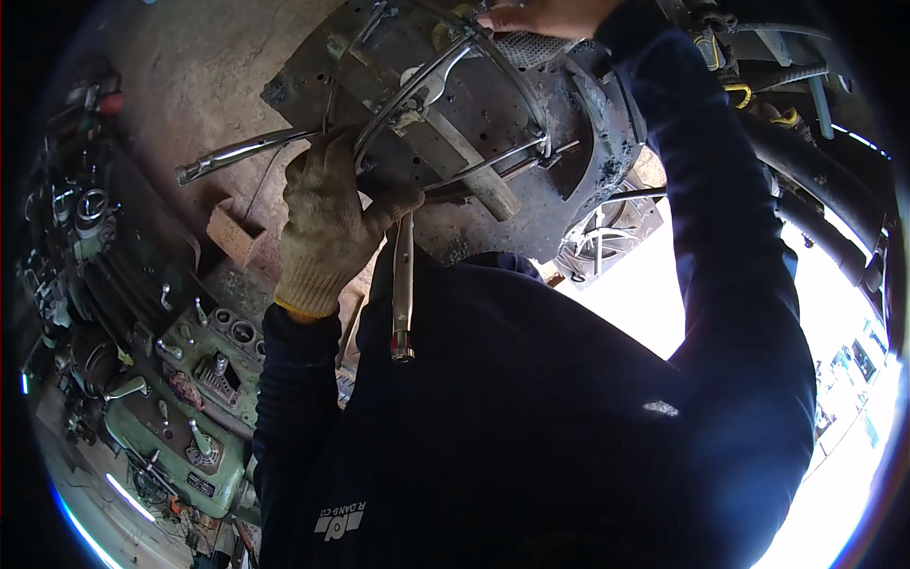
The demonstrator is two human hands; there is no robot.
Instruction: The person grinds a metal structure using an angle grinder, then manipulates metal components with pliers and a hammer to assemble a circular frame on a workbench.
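Observation:
My left hand [327,213], in a beige knit glove with a yellow cuff edge, is closed around a bent metal rod frame [453,59]. Its thumb lies across the near side. Shiny tubular pieces stick out beside that hand, one to the left [237,156] and one toward my body [403,294]. Beneath the frame is a dark, pitted round metal plate [445,218] with a flat bar [474,171] across it. My right hand [550,17] is at the far edge of the view, beside a grey textured piece [531,49]. Its fingers are mostly cut off.
A green machine [171,446] with levers and dials stands at the left. A small brown block [235,232] is on the floor near the plate. Dark pipes and hoses [820,175] run along the right. Bright light floods the lower right.

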